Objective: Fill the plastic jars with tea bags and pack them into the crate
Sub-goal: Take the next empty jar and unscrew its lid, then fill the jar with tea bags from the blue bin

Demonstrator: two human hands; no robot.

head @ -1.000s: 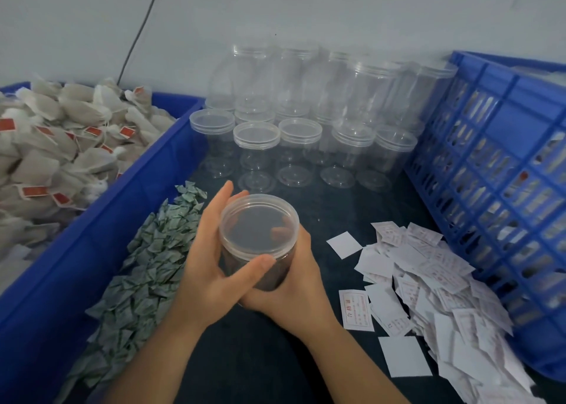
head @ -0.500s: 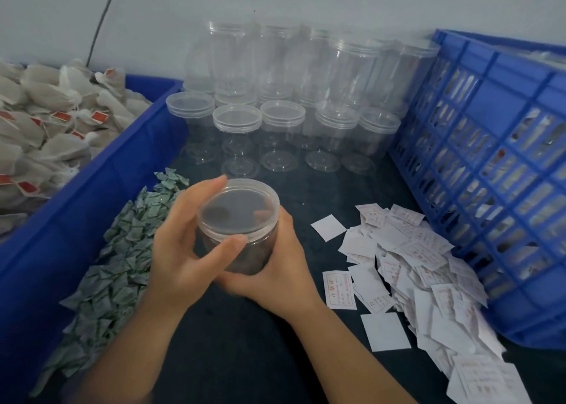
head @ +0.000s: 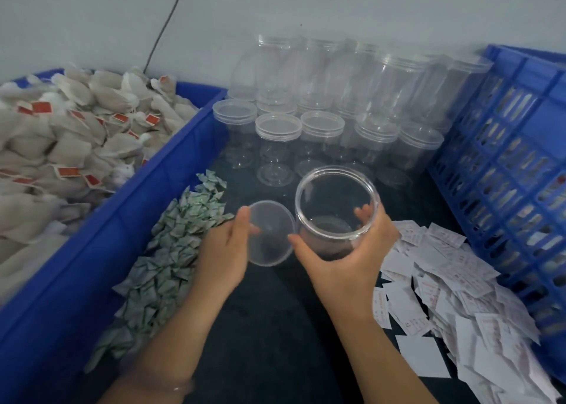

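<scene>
Curling round open jar [head: 337,204], right grip [head: 343,262]; left grip [head: 222,256] pinching lid [head: 271,235], fingers [head: 364,215] dim through plastic.

A plain, pale grey wall [head: 337,2] fills the upper part of the view, and a thin dark cable [head: 167,27] runs down it in a slight curve at the left. Below the wall lies a dark, nearly black table [head: 275,327] with a dull, faintly speckled top. The light is soft, even and rather cool, with only faint shadows.
</scene>
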